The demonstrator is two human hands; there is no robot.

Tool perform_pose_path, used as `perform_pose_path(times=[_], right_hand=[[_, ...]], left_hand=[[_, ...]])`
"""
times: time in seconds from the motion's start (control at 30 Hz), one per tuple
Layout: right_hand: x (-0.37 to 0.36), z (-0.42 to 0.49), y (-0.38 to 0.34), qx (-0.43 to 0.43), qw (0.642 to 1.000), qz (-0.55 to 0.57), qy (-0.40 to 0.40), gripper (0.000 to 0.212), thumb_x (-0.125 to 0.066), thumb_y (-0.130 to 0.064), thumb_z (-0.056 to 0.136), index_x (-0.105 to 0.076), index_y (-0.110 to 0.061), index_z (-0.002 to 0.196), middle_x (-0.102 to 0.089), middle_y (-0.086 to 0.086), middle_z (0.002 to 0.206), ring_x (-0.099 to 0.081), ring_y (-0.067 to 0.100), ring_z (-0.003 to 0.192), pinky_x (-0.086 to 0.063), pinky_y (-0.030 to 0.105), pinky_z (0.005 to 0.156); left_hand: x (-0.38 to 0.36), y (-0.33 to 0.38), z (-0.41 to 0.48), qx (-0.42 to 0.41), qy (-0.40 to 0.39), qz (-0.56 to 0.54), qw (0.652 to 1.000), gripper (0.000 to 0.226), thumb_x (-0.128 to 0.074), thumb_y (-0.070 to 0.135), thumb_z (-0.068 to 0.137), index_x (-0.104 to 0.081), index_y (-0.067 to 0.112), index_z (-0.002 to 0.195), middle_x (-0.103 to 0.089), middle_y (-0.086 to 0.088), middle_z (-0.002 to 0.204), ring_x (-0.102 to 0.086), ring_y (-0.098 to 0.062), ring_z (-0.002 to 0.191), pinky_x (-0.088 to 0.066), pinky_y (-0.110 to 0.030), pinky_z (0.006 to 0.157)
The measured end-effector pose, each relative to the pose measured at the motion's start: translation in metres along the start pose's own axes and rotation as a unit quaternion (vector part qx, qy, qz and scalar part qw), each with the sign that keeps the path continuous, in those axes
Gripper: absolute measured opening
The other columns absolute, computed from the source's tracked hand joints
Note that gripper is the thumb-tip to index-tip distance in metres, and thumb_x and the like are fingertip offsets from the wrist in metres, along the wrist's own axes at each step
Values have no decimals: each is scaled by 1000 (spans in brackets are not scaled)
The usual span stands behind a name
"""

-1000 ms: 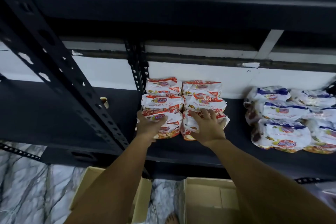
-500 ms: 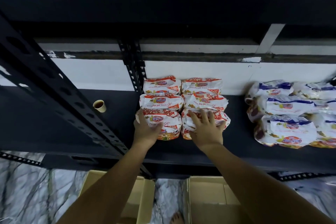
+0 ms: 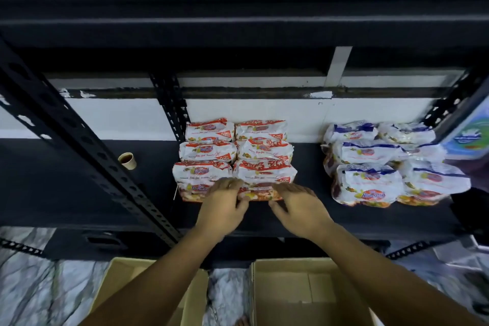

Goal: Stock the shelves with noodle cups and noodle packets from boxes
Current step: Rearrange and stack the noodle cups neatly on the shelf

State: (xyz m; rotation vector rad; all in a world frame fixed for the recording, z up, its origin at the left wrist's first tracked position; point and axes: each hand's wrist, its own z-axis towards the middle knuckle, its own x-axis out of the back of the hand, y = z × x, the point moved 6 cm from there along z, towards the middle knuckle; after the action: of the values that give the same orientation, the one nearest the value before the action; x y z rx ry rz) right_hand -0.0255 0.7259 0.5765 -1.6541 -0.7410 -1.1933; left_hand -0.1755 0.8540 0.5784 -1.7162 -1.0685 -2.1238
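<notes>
While both rest on the front red noodle packets (image 3: 235, 180), left hand (image 3: 221, 204) and right hand (image 3: 299, 206) lie open-fingered.

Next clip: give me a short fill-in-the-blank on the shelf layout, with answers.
1. The red noodle packets sit in ___ columns on the dark shelf.
2. Both the left hand and right hand rest at the ___ row of that group.
3. The small paper cup stands to the ___ of the red packets.
4. The packets to the right of the red group carry ___ bands.

Answers: two; front; left; blue
</notes>
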Motion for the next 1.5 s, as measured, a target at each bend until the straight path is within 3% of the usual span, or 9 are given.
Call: perform_pose_path(times=[0.2, 0.33, 0.53, 0.7, 0.8, 0.93, 1.1, 1.27, 1.5], right_hand=[[46, -27, 10, 40, 998, -10, -41, 53, -29, -56, 93, -58, -29, 128, -67, -5, 124, -61, 21, 115, -49, 39, 96], [97, -48, -4, 94, 995, -1, -36, 47, -37, -52, 98, -57, -27, 133, -65, -7, 128, -59, 20, 118, -48, 38, 99], [197, -81, -46, 207, 978, 14, 25, 53, -43, -50, 104, -43, -30, 154, -43, -14, 157, -38, 7, 142, -34, 27, 114], [287, -105, -97, 290, 953, 20, 85, 49, -44, -54, 103, -51, -33, 147, -49, -23, 145, -42, -4, 131, -33, 9, 103], [333, -115, -127, 335, 933, 29, 127, 49, -46, -58, 100, -56, -35, 143, -53, -26, 136, -46, -5, 126, -41, 19, 104], [380, -119, -161, 373, 910, 1, 182, 45, -49, -57, 99, -60, -35, 136, -59, -25, 124, -49, -4, 117, -40, 15, 96], [413, -82, -184, 291, 930, -32, 224, 43, -49, -59, 98, -63, -32, 129, -62, -17, 115, -52, 3, 104, -47, 26, 89], [408, -33, -175, 127, 967, -47, 214, 36, -54, -61, 96, -63, -28, 104, -65, -7, 101, -60, 15, 94, -54, 37, 83], [404, -7, -175, 40, 980, -46, 191, 49, -55, -72, 90, -66, -27, 105, -65, -6, 98, -59, 11, 87, -55, 35, 79]], left_hand=[[25, 55, -15, -28, -29, -19, 999, 46, -46, 50, 100, -64, 20, 129, -69, 2, 120, -63, -19, 109, -54, -37, 88], [68, 88, -30, -42, 2, -11, 999, 35, -55, 43, 103, -66, 22, 128, -66, 8, 113, -57, -7, 93, -50, -30, 80], [170, 131, -63, -47, 61, 21, 997, 40, -54, 54, 101, -66, 32, 133, -67, 16, 130, -61, -5, 117, -52, -32, 98], [275, 160, -92, -60, 145, 39, 987, 38, -57, 54, 99, -70, 33, 128, -68, 21, 126, -61, 10, 109, -50, -21, 95], [330, 174, -105, -77, 184, 35, 979, 29, -60, 48, 99, -74, 31, 118, -71, 21, 114, -61, 14, 97, -50, -20, 88], [386, 180, -104, -118, 249, 24, 961, 21, -65, 40, 98, -78, 28, 110, -73, 21, 104, -65, 6, 99, -51, -21, 85], [431, 175, -74, -154, 289, 49, 944, 19, -68, 36, 99, -79, 24, 108, -75, 13, 104, -66, -2, 98, -52, -31, 89], [426, 156, -26, -171, 248, 69, 951, 23, -63, 41, 99, -78, 26, 109, -75, 13, 109, -65, -7, 102, -54, -38, 90], [407, 133, 3, -152, 187, 85, 967, 39, -42, 60, 102, -66, 45, 130, -62, 31, 133, -55, 1, 127, -50, -38, 103]])
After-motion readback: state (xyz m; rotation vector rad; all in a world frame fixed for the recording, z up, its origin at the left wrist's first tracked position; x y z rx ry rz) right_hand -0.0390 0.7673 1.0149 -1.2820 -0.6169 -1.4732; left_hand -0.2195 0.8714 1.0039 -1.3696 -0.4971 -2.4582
